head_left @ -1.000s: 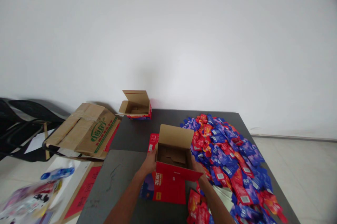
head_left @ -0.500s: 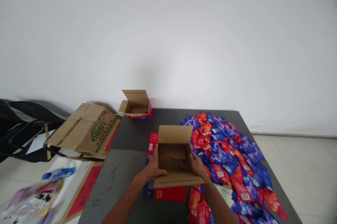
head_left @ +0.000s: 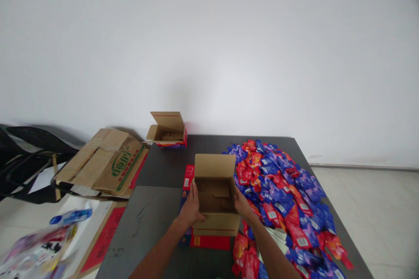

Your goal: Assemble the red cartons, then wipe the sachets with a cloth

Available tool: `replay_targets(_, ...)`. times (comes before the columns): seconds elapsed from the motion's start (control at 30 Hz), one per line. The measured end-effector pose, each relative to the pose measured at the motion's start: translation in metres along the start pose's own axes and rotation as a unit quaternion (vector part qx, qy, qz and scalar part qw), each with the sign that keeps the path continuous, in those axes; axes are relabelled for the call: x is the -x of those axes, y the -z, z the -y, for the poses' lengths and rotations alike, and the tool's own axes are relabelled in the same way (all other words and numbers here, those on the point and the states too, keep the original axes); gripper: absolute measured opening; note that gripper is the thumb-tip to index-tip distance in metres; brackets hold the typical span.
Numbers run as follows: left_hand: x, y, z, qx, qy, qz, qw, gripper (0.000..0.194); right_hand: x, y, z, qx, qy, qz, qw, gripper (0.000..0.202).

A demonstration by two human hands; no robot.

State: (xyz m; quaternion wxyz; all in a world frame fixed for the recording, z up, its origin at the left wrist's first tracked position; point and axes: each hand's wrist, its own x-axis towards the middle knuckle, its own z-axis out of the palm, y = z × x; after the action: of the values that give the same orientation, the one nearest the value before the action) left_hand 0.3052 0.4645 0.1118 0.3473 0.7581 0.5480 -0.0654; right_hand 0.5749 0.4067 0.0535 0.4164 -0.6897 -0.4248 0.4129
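Between my two hands is an open brown cardboard box, its inside facing up and nothing but folded bottom flaps visible in it. My left hand grips the left wall, thumb over the near edge. The right wall is held by my right hand, its fingers partly hidden. The far flap stands up; the near one hangs down. Under the box lies a red and blue printed cardboard piece, largely covered by the box and my left hand.
Red and blue packets cover the table's right side, with pale paper slips among them. A second open box stands at the far left corner. Left of the dark table are a large carton, a blue bottle and a plastic bag.
The box's near flap has swung further down and lies closer to the front wall. Both hands stay on the sides of the box. The view has shifted slightly.
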Motion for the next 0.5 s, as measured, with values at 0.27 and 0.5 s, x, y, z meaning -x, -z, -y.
replay_targets(0.27,0.009,-0.009,-0.001,-0.04,0.041,-0.013,0.998,0.087,0.014,-0.023,-0.002,0.111,0.084,-0.1,0.985,0.08)
replay_targets(0.5,0.012,-0.007,-0.006,-0.07,0.05,-0.031,0.996,0.057,0.027,-0.043,0.019,0.297,0.152,0.098,0.938,0.059)
